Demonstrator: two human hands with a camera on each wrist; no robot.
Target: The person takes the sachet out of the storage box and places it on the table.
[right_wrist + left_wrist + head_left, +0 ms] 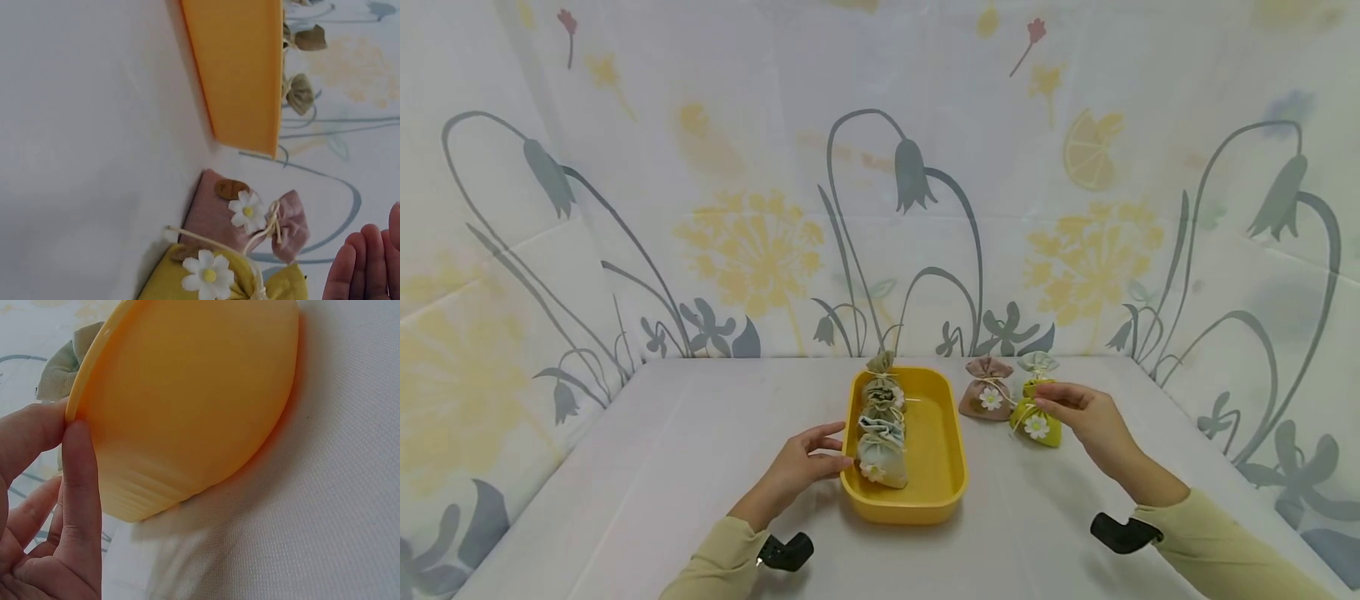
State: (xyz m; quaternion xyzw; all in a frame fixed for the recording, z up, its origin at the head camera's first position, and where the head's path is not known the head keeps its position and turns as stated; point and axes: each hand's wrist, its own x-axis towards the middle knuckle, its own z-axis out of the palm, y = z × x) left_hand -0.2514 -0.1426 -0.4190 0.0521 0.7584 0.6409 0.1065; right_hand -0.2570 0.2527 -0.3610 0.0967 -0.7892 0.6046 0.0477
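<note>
A yellow tray stands on the table with a row of small drawstring pouches along its left side. The nearest is a pale green pouch with a white flower; olive-toned pouches are behind it. My left hand pinches the tray's left rim between thumb and finger. Right of the tray sit a pink pouch, a yellow-green pouch and, partly hidden behind it, a pale pouch. My right hand is beside the yellow-green pouch's gathered top, its fingers extended and apart from it.
A white cloth covers the table. Behind it hangs a white curtain printed with flowers. Dark wrist-worn devices project from both sleeves over the table.
</note>
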